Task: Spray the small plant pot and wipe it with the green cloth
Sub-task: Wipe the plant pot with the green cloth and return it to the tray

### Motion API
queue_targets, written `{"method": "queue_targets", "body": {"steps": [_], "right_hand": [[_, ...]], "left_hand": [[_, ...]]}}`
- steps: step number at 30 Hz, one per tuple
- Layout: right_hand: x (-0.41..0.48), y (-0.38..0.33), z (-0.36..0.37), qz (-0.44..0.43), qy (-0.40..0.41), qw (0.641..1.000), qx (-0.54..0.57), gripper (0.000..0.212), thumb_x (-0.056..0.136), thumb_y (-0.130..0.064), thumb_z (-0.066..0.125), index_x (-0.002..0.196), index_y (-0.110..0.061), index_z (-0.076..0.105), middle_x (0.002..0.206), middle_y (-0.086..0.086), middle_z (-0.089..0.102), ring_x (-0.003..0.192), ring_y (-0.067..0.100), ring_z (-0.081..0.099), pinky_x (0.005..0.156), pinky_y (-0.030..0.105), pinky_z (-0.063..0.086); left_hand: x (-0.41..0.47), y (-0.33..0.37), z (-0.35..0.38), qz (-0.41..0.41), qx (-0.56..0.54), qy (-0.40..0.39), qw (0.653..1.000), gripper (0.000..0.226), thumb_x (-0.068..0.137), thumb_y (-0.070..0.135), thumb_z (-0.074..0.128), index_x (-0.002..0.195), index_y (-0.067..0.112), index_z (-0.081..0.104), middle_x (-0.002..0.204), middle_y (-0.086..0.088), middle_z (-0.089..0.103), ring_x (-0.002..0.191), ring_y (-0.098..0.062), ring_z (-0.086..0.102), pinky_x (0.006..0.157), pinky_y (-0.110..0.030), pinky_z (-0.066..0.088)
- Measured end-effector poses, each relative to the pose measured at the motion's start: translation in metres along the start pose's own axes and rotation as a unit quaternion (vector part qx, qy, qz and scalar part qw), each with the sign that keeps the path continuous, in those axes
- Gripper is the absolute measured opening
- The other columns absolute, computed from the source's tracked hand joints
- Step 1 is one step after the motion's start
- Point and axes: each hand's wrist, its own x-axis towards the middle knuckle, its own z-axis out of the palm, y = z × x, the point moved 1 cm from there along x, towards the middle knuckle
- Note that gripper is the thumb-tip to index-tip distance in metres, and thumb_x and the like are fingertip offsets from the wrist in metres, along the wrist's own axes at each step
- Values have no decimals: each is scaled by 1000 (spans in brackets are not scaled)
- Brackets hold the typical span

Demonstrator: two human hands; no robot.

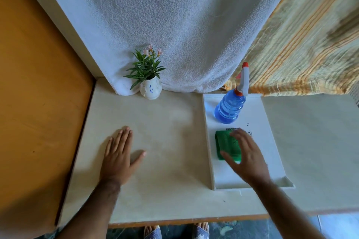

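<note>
A small white plant pot with blue marks holds a green plant with pink flowers and stands at the back of the table against a white towel. A blue spray bottle with a white and red trigger head stands on the far end of a white tray. In front of the bottle on the tray lies a folded green cloth. My right hand hovers over the cloth with fingers spread, covering its right side; I cannot tell if it touches. My left hand rests flat on the table, holding nothing.
The cream table ends at an orange front edge. A white towel hangs behind the pot, a striped curtain at the back right, an orange panel on the left. Sandalled feet show below the table edge.
</note>
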Motion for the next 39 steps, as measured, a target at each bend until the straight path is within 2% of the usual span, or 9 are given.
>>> {"method": "queue_targets", "body": {"steps": [2,5,11,15,20,22,28,32,39], "right_hand": [[-12,10,3,-86,-86,991,-57,81,86,-44,76,151,-6,47,161,12,43,152,23,32,121,45,34],[-14,15,5,-101,-128,983,-90,88,88,-42,76,157,-5,36,168,12,28,156,25,21,123,47,29],[7,7,6,-66,-123,981,-135,82,74,-16,93,146,0,54,150,21,55,137,39,52,110,54,47],[14,-1,0,-66,-116,980,-145,79,66,14,85,140,5,59,140,23,63,127,41,62,101,54,53],[25,-22,-8,50,-87,992,-79,68,68,14,76,134,-3,66,135,15,69,109,38,72,81,46,61],[32,-38,-13,32,-52,997,-42,67,71,14,74,135,-5,65,135,12,69,108,36,72,78,44,62],[81,-117,2,-152,-21,987,47,68,75,20,71,139,2,61,144,19,61,133,35,58,107,48,50],[121,-158,37,-195,-40,979,54,56,85,16,65,140,5,58,144,24,59,133,41,56,110,53,46],[176,-192,84,-211,-22,977,33,56,80,20,71,134,8,62,138,29,62,127,46,60,108,49,35]], "left_hand": [[0,2,-2,-1,3,3,1000,89,92,65,43,157,4,36,167,-13,35,153,-31,37,123,-57,33],[0,5,-5,-3,5,1,1000,90,91,65,41,157,4,36,167,-14,34,153,-32,35,123,-58,33],[1,5,-5,-6,9,-2,1000,90,91,65,42,157,5,36,167,-13,35,153,-32,36,122,-58,34],[0,2,-2,-3,13,-2,1000,90,93,67,41,158,6,34,168,-12,34,154,-30,35,122,-57,34],[1,2,-1,-4,6,7,1000,89,93,66,44,158,6,36,167,-12,36,153,-30,37,121,-58,35],[1,2,-1,-4,5,4,1000,89,93,67,44,158,6,36,167,-12,36,153,-29,36,122,-57,35],[2,1,-2,-8,3,-14,1000,91,92,69,40,158,6,36,167,-11,35,152,-30,38,125,-54,29],[2,0,3,-17,-8,-22,1000,92,91,70,42,159,9,33,168,-9,34,153,-28,37,126,-49,24],[2,-7,10,-23,-20,-37,999,96,94,79,32,164,16,17,173,-4,19,159,-21,20,128,-45,16]]}}
